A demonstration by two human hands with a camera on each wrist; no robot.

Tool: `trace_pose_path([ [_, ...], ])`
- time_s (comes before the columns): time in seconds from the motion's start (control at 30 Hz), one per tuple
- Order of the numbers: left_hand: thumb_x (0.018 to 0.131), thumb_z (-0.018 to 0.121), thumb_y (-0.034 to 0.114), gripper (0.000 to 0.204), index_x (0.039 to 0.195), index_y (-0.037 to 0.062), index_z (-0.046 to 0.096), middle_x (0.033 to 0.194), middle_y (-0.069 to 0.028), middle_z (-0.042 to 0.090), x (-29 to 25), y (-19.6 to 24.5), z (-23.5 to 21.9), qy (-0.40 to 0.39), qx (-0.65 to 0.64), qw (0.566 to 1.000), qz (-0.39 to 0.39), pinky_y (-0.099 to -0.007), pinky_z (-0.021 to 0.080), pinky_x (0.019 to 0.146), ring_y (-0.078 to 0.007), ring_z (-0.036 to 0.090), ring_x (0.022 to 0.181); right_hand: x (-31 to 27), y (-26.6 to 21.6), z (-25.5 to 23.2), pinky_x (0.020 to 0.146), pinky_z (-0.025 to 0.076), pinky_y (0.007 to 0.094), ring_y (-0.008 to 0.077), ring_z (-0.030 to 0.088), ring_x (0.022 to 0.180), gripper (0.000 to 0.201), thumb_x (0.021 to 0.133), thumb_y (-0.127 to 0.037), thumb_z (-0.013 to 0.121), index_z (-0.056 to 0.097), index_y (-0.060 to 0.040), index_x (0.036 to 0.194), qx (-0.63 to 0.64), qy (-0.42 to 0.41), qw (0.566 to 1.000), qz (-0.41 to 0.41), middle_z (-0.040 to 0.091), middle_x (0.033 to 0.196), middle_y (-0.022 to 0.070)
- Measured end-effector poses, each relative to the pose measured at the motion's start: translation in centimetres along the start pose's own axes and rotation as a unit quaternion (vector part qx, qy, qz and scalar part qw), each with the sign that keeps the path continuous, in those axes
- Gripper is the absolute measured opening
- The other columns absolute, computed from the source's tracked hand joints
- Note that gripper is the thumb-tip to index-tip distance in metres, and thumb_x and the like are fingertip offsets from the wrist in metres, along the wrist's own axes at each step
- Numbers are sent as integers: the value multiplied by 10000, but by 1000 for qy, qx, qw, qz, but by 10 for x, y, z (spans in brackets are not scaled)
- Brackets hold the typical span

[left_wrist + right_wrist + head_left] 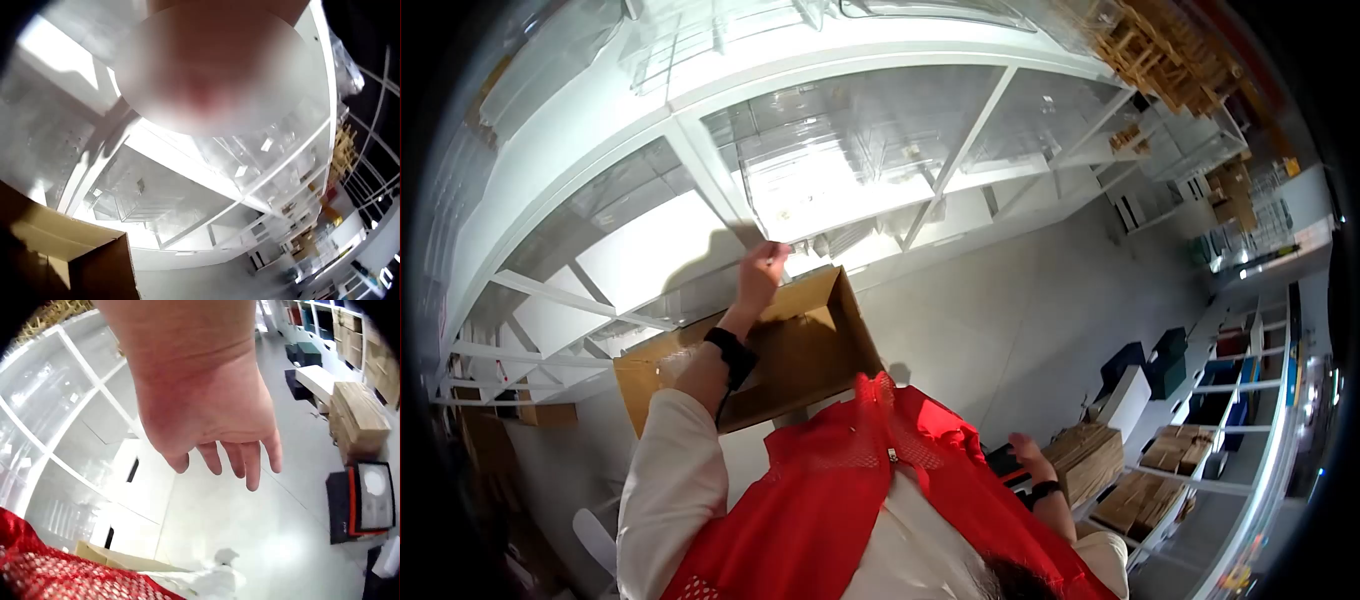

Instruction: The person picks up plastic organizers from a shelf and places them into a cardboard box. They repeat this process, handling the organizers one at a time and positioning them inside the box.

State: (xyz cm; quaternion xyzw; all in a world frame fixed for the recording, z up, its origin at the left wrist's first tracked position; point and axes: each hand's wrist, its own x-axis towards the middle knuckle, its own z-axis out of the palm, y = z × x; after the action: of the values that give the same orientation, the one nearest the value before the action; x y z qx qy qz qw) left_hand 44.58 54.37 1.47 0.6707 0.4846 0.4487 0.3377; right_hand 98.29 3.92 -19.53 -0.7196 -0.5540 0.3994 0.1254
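Note:
My left hand (760, 275) is raised over the near rim of the lit white shelving, with its fingers bent. I cannot tell whether it holds anything, as it shows only as a blur in the left wrist view. Below that forearm stands an open cardboard box (855, 325), between my body and the shelving. Clear plastic shows at the box's left end, and its right part looks bare inside. Out to my right side hangs my right hand (209, 419), fingers loosely extended and nothing in them, with grey floor beneath.
White shelving (690, 165) with clear acrylic pieces curves across the front. On the right, a wood-patterned box (359, 419), a framed item (375, 494) and dark boxes stand on the floor (960, 310). Another rack (1250, 430) with wrapped parcels lines the far right.

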Motion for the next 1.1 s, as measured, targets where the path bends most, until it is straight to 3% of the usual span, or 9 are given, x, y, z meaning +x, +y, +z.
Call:
trace_pose_path([
  [0.07,764,562,130,262,1015,59,537,1085,-97,512,18,29,21,32,264,952,150,-366,418,835,-296,488,1001,50,-17,-64,675,449,343,309,582,773,359,822,-261,511,518,0,1069,44,5,994,99,584,924,163],
  [0.17,741,602,240,534,1175,7,397,1229,-181,368,61,25,42,121,416,890,142,-413,352,908,-360,389,1104,133,-124,-171,755,444,350,315,569,877,376,818,-309,503,541,-17,1050,-78,23,984,161,590,942,186],
  [0.27,724,617,286,636,1191,-35,328,1206,-238,362,97,-28,56,235,476,847,-14,-447,358,894,-397,391,1089,202,-181,-212,781,439,337,302,559,936,378,827,-303,495,530,-13,1067,-27,78,994,76,579,996,190],
  [0.37,721,620,290,650,1185,-41,307,1176,-257,379,127,-4,44,99,291,891,-336,-464,360,886,-405,388,1090,253,-236,-226,792,434,320,280,560,951,364,836,-273,492,519,-13,1090,13,51,999,-8,578,1025,176],
  [0.63,732,543,388,737,1252,-54,265,1154,-311,392,118,11,26,68,271,902,-328,-432,372,886,-402,435,1062,366,-365,-160,772,408,253,144,535,907,457,860,-295,480,423,-4,1208,162,-228,958,-68,549,1061,79],
  [0.83,706,571,351,761,1260,-62,253,1199,-314,345,78,4,39,22,308,899,-311,-405,353,913,-415,405,1085,406,-490,-96,856,352,428,281,392,1124,712,823,-468,480,178,-77,1336,403,-347,842,87,330,1302,112],
  [0.93,700,570,281,721,1248,-73,263,1199,-317,338,66,31,39,95,200,934,-281,-392,337,924,-416,369,1112,392,-548,-82,903,313,492,324,343,1155,766,774,-426,562,173,-92,1343,462,-290,825,151,178,1375,122],
  [1.0,698,566,223,626,1196,-77,333,1192,-296,354,62,33,42,161,174,926,-294,-389,362,890,-401,399,1082,416,-534,-42,894,310,502,314,344,1150,790,756,-415,586,170,-94,1346,459,-285,840,-39,217,1356,119],
  [1.1,709,563,223,565,1151,-71,369,1197,-254,374,49,5,35,177,109,917,-341,-361,381,860,-369,429,1057,426,-568,-17,922,252,492,314,313,1161,717,764,-483,532,252,-109,1308,532,-214,818,58,304,1307,105],
])
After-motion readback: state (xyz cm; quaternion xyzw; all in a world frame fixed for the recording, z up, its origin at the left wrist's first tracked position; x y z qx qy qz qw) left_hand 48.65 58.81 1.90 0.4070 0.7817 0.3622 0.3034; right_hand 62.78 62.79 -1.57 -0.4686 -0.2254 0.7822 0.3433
